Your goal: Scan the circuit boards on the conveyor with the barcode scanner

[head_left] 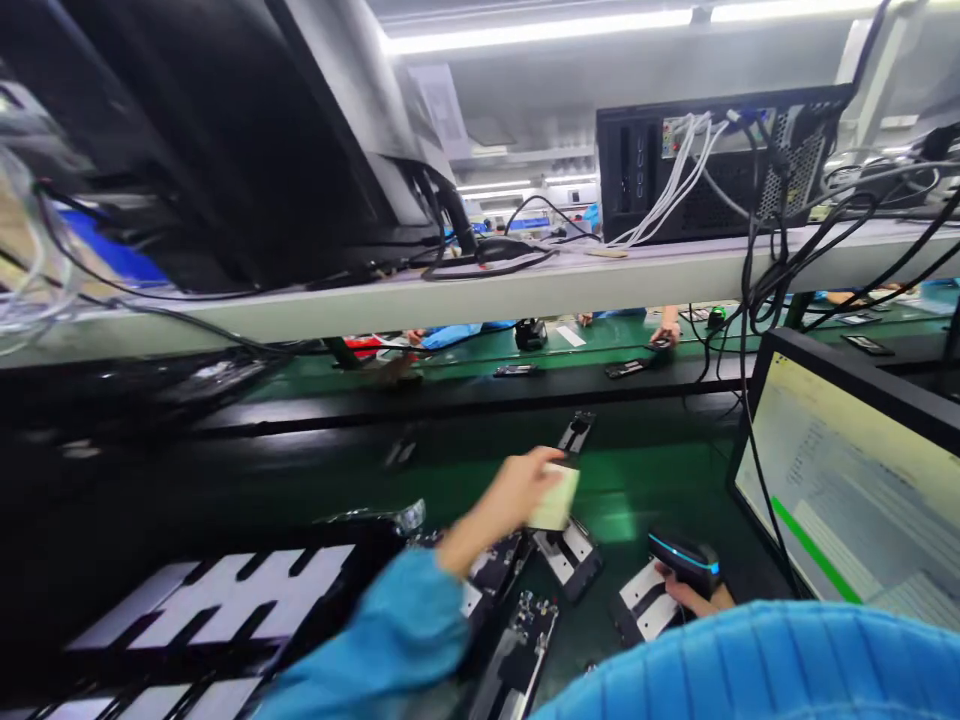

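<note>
My left hand (504, 502) reaches forward over the green belt (637, 480) and holds a small pale yellow pad (556, 497) between thumb and fingers. Below it lie several open black phone frames (571, 556) with white parts, side by side. My right hand (694, 598), mostly hidden behind my blue sleeve (757, 660), grips a black handheld scanner (684, 560) with a blue stripe, held just above a phone frame (643, 598). Another phone frame (576, 431) lies farther out on the belt.
A black tray (202, 610) with white slots sits at the lower left. A monitor (855, 480) with a yellow and green screen stands at right. A shelf (480, 290) overhead carries a computer case (712, 160) and cables. Other people's hands (666, 332) work across the belt.
</note>
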The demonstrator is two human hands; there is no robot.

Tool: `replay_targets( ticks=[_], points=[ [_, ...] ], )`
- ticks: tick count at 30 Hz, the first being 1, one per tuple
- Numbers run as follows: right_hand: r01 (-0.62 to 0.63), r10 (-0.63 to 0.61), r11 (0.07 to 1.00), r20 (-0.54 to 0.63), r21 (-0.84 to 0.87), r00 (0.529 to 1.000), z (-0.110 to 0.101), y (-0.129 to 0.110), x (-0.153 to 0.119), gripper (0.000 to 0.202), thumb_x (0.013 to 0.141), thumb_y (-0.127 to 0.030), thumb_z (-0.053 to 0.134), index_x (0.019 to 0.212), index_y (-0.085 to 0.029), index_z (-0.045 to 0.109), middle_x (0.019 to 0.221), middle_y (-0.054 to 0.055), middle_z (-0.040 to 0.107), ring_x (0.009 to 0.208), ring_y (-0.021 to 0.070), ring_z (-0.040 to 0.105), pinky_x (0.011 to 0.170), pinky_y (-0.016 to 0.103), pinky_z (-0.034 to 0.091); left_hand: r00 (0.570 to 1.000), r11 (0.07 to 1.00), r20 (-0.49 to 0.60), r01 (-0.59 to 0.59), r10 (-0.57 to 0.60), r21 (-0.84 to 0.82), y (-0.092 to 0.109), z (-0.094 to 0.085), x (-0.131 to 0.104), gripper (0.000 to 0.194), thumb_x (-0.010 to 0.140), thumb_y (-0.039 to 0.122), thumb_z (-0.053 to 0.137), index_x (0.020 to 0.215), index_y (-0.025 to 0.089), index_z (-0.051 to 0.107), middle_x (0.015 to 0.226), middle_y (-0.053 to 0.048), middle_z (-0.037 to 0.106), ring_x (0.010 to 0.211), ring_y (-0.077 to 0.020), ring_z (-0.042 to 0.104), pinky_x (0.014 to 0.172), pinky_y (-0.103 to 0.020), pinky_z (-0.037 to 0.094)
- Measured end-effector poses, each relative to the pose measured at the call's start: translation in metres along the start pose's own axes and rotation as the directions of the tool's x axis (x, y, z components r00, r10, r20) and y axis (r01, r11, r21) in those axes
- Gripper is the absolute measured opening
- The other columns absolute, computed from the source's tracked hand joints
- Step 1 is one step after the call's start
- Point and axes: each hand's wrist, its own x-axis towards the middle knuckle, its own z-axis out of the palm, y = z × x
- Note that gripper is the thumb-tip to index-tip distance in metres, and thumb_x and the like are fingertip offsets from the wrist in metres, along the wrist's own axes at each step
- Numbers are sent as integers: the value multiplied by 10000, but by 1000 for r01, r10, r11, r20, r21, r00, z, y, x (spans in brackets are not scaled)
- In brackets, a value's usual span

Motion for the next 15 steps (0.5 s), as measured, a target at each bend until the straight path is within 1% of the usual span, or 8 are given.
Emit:
replay_targets(
  ticks=[1,3,5,6,7,9,13,15],
  points=[
    [40,-40,999,-10,19,999,1,3,-1,290,640,-500,664,906,-389,693,1023,-69,701,1142,297,577,1087,435,421,997,999,62,-44,45,-15,7,22,7,268,814,311,593,1047,211,680,780,51,698,744,-128,626,684,-221,462],
    [89,-88,995,-23,44,996,3,7,-1,304,627,-483,696,911,-379,677,1005,-76,703,1099,298,599,1066,450,433,981,992,153,-116,121,-47,18,62,17,288,792,272,602,1056,191,685,791,10,714,719,-133,626,683,-225,456],
    [87,-86,995,-35,46,996,4,11,0,306,608,-447,712,899,-361,673,1012,-81,700,1090,295,603,1056,446,440,968,986,190,-151,162,-72,22,92,22,313,817,282,564,1089,169,670,816,-33,716,721,-150,627,692,-245,458],
    [86,-84,995,-40,44,996,5,12,0,300,605,-430,710,891,-346,678,1018,-75,699,1086,296,603,1053,446,442,965,984,198,-161,174,-80,21,100,24,321,827,289,547,1101,167,662,822,-42,713,724,-157,627,697,-252,458],
    [84,-83,996,-40,41,996,5,12,0,294,603,-414,707,885,-331,685,1020,-67,698,1080,299,604,1048,447,445,962,982,202,-168,183,-86,19,106,25,326,829,295,543,1107,170,658,827,-43,710,732,-161,626,706,-257,458],
    [79,-78,996,-33,34,996,6,13,1,287,605,-400,698,879,-314,695,1005,-56,701,1061,301,610,1035,447,455,960,981,205,-173,188,-91,14,107,28,330,828,305,544,1112,178,652,827,-40,701,747,-166,620,722,-262,456],
    [49,-49,998,-1,33,999,6,13,1,250,601,-378,686,847,-335,699,899,-62,707,974,306,632,980,475,484,966,982,192,-153,173,-113,7,97,34,321,824,303,539,1095,176,654,818,-34,684,737,-159,592,722,-267,443],
    [36,-37,998,11,58,999,2,12,3,238,601,-386,697,834,-339,691,915,-67,710,1008,301,626,1001,458,474,964,980,200,-153,176,-126,5,94,32,308,819,306,546,1076,180,659,789,-20,673,702,-146,577,702,-262,437]
  ],
)
